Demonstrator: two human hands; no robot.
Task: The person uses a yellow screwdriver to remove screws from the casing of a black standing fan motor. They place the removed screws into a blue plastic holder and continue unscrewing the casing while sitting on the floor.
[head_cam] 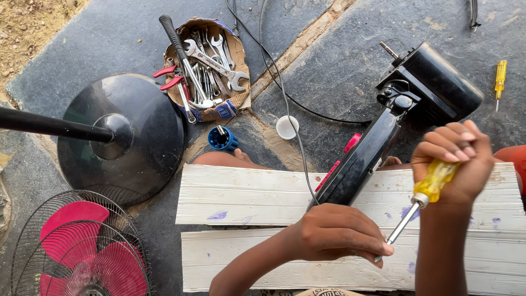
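Note:
My right hand (457,161) is clenched around the yellow handle of a screwdriver (423,200), whose metal shaft slants down to the left. My left hand (337,233) rests on the white wooden planks (246,200), its fingertips touching the screwdriver's tip. Just above that hand lies a black fan motor housing (408,107) with its neck and pink switch buttons, propped on the planks. A thin cable (293,123) runs from it toward the top of the view.
A round black fan base (142,142) with its pole lies at left, a wire grille with pink blades (82,249) below it. A cardboard box of wrenches and pliers (211,66), a blue cap (222,138), a white cap (287,127) and a small yellow screwdriver (499,77) lie on the stone floor.

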